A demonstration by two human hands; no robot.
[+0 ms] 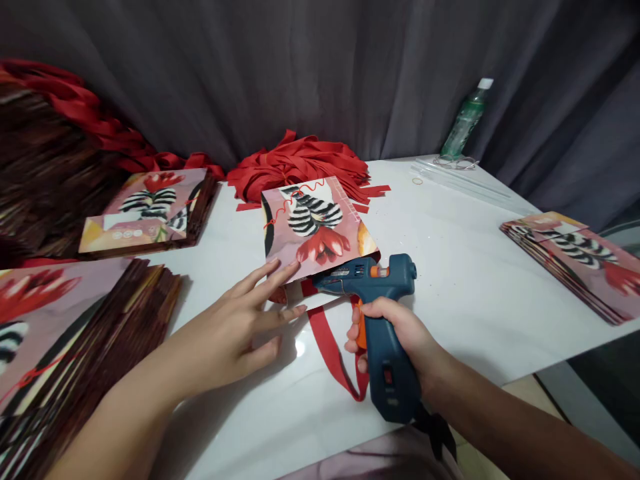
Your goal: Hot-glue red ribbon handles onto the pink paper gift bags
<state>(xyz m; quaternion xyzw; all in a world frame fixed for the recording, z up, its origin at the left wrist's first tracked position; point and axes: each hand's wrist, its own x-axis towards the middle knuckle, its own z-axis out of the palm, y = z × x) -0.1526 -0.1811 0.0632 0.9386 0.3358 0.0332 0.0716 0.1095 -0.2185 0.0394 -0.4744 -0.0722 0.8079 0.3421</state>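
In the middle of the table lies a flat printed paper bag (320,227) with zebra stripes and a red flower. My right hand (400,333) is wrapped round the handle of a blue glue gun (393,360), fingers at its orange trigger. The gun's nozzle reaches under the bag's near edge, so its tip is hidden. My left hand (250,327) has its fingers spread, fingertips at the bag's near left edge. A red ribbon loop (333,353) comes out from under the near side of the bag towards me.
Behind the bag sits a heap of red ribbons (300,160). Stacks of printed bags stand at the left (155,207) and near left (60,313). Another stack (585,260) lies at the right edge. Clear glue sticks (470,183) and a green bottle (465,123) are at the back right.
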